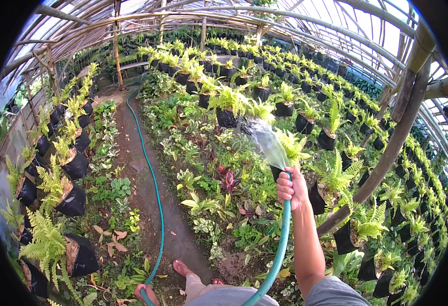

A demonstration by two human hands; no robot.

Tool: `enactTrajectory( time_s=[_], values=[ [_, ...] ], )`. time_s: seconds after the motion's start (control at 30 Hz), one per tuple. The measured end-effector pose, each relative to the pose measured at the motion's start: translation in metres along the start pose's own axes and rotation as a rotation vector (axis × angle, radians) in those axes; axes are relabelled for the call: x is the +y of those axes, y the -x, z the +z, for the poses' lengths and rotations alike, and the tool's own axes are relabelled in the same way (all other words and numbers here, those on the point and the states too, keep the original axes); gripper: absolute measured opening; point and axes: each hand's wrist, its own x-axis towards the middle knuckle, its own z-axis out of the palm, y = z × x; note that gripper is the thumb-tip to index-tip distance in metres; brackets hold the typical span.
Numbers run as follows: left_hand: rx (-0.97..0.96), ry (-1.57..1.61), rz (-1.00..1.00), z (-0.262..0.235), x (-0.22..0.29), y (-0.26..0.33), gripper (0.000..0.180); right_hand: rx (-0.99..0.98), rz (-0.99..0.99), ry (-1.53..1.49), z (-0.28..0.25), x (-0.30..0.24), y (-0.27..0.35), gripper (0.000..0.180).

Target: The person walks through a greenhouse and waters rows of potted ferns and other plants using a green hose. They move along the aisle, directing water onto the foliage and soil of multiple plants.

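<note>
My right hand point(294, 189) is wrapped round the end of a green garden hose point(282, 239), held up ahead of me with the arm stretched out. A fan of water point(267, 138) sprays from it, up and to the left, onto a fern in a black grow bag point(227, 118). The thumb lies near the hose mouth; whether it presses on the opening I cannot tell. Low at the bottom edge, my left hand point(146, 294) is closed round another stretch of the same hose, partly cut off by the frame.
The hose runs back along a dirt path point(137, 148). Hanging black bags of ferns point(76, 163) line the left, and several more rows fill the right. A slanted wooden post point(395, 153) stands close on my right. Leafy ground plants point(198, 201) border the path under a bamboo-framed roof.
</note>
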Motion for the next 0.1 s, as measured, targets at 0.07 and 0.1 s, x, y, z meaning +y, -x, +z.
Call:
enactTrajectory(
  time_s=[0.07,0.1],
  values=[
    [0.007,-0.032,-0.009,0.0008,-0.0006,-0.0009,0.043,-0.002,-0.002,-0.004,-0.0001,0.0002,0.0004,0.033],
    [0.005,-0.037,-0.018,0.0002,-0.0016,-0.0021,0.043,-0.018,0.004,-0.036,-0.0003,0.0,0.0009,0.033]
  ],
)
